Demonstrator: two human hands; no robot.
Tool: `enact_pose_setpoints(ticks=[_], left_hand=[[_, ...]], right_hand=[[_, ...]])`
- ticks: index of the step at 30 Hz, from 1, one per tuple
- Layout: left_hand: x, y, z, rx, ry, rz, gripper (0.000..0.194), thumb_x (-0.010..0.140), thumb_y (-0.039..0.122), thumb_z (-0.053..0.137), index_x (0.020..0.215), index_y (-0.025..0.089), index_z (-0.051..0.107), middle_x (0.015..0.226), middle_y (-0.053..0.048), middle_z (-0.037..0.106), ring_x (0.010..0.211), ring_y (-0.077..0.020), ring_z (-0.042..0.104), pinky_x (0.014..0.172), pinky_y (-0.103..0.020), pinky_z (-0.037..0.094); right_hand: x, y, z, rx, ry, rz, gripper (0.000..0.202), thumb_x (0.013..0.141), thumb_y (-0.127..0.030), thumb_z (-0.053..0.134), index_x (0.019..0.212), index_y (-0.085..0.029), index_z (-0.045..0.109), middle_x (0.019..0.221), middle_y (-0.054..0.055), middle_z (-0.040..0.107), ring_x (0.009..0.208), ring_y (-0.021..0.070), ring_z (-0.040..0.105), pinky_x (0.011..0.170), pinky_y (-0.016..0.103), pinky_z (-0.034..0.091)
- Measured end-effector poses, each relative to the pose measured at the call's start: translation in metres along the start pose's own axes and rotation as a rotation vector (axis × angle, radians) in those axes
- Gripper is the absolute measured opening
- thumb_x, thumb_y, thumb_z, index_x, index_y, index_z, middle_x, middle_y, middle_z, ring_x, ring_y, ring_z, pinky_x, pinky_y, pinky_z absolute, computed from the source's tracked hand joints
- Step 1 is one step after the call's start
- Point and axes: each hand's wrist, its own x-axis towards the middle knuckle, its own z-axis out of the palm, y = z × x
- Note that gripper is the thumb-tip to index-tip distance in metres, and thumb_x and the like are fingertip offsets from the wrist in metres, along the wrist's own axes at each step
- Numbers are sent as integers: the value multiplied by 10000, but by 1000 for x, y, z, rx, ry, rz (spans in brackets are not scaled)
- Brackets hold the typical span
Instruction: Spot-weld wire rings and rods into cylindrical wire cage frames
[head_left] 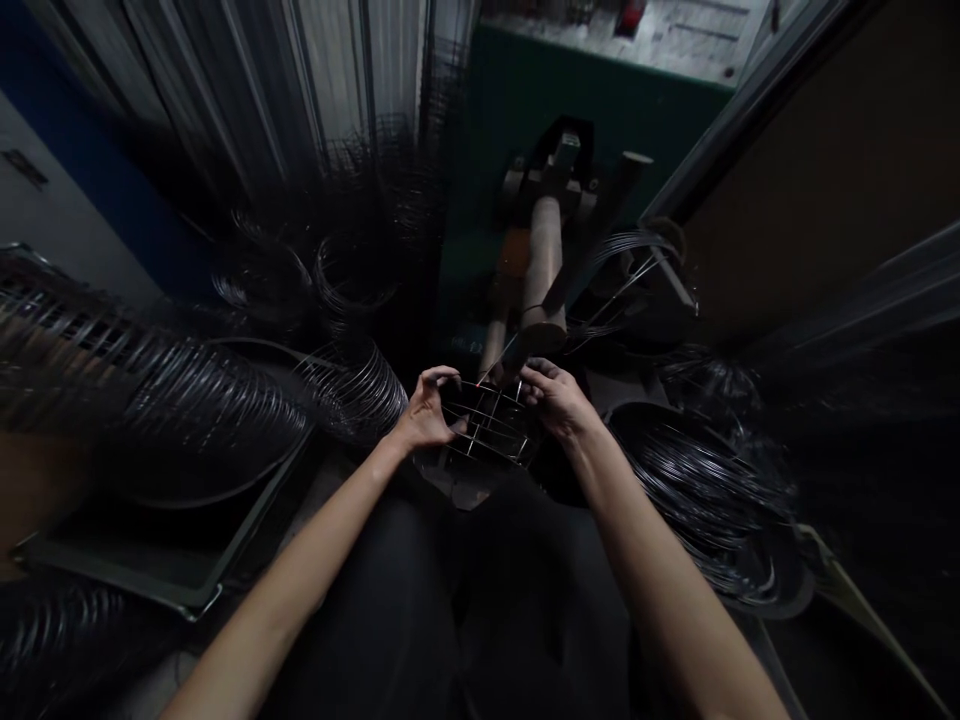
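A round wire grid (487, 422) with crossing bars lies between my two hands, just below the arms of a green machine. My left hand (433, 410) grips the grid's left edge, with the thumb below and the fingers curled above. At the upper right of the grid, my right hand (551, 392) is closed in a pinch on a thin piece of wire (519, 388). A small orange glow shows on the grid's top rim, close to the tip of the machine's lower arm (493, 350). The thick upper arm (544, 260) ends right above my right hand.
The green machine body (480, 190) rises ahead. Stacked wire rings (202, 390) fill the left side, beside a metal-framed tray (127, 560). A basin of loose wire pieces (697, 490) stands at the right. More wire (637, 250) hangs beside the machine.
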Motion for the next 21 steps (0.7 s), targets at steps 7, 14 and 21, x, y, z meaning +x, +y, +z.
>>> enact_pose_setpoints(ticks=[7, 14, 21], left_hand=[[5, 2, -4, -18, 38, -44, 670, 618, 204, 677, 1148, 215, 267, 1087, -84, 425, 890, -175, 574, 805, -394, 520], [11, -1, -8, -16, 27, -41, 671, 611, 206, 684, 1135, 207, 264, 1084, -89, 421, 914, -193, 578, 815, -407, 521], [12, -7, -6, -60, 13, -37, 697, 618, 197, 674, 1156, 213, 232, 1038, -67, 444, 922, -189, 567, 811, -394, 519]], right_hand=[[6, 0, 6, -14, -52, -27, 401, 455, -295, 830, 702, -172, 539, 460, -90, 447, 389, 16, 347, 362, 146, 280], [12, -1, 13, -38, -2, -15, 447, 372, -297, 863, 667, -161, 555, 504, -56, 523, 418, 26, 391, 380, 154, 294], [16, 1, 10, -91, 14, -27, 367, 455, -309, 827, 641, -147, 555, 485, -48, 498, 419, 34, 396, 389, 167, 295]])
